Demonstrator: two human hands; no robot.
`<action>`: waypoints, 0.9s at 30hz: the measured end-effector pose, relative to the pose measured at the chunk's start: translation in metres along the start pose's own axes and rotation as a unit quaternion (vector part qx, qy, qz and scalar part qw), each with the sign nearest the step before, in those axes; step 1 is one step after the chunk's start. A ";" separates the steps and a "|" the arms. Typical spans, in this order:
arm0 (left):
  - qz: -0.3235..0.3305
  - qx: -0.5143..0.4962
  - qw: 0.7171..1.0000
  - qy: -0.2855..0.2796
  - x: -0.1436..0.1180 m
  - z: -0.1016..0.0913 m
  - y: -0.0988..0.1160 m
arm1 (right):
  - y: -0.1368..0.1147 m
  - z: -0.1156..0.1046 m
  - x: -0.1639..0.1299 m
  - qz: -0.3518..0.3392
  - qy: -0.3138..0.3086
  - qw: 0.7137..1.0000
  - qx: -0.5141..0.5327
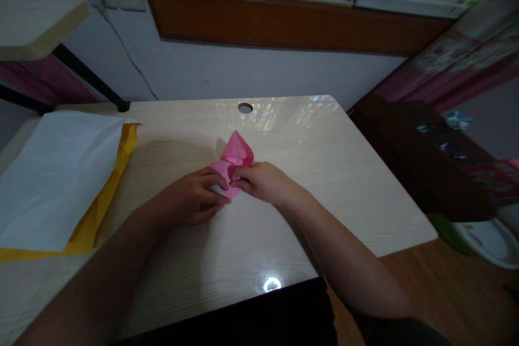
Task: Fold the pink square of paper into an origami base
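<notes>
A pink sheet of folded paper (238,150) lies on the pale wooden table (332,173), its pointed flap standing toward the window. From the left, my left hand (198,197) rests with its fingers on the paper's near left edge, where a bit of the white underside shows. My right hand (263,179) pinches the paper's right side between thumb and fingers. Both hands almost meet over the near half of the paper, so the folds beneath the fingertips are partly hidden.
White paper (60,173) over a yellow sheet (127,143) covers the table's left side. A round cable hole (245,108) is near the back edge. A shelf (40,24) juts in at upper left. A white basin (488,240) stands beyond the right edge.
</notes>
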State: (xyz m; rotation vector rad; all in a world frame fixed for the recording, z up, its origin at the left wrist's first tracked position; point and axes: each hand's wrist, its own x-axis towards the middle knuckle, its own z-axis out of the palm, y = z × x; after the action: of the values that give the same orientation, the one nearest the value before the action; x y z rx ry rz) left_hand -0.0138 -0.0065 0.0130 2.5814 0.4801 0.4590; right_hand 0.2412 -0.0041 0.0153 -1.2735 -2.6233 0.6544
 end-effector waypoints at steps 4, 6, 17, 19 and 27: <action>-0.004 -0.003 1.000 0.005 0.001 0.001 -0.001 | 0.001 0.001 0.000 0.000 0.002 1.000 0.002; -0.007 -0.005 1.000 0.004 0.001 0.001 -0.001 | 0.000 0.001 0.000 0.005 0.001 1.000 0.004; -0.005 -0.006 1.000 -0.001 -0.001 0.002 -0.002 | -0.001 0.000 0.001 0.019 -0.002 1.000 0.006; -0.005 -0.011 1.000 0.004 -0.001 0.002 -0.002 | -0.001 0.000 0.001 0.019 -0.003 1.000 0.007; 0.008 -0.031 0.999 0.028 -0.001 0.003 -0.003 | -0.001 0.000 0.000 0.013 -0.002 1.000 -0.004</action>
State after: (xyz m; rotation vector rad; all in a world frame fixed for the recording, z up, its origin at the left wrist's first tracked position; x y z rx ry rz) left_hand -0.0146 -0.0054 0.0091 2.5194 0.4570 0.5443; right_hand 0.2401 -0.0046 0.0155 -1.3111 -2.6189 0.6516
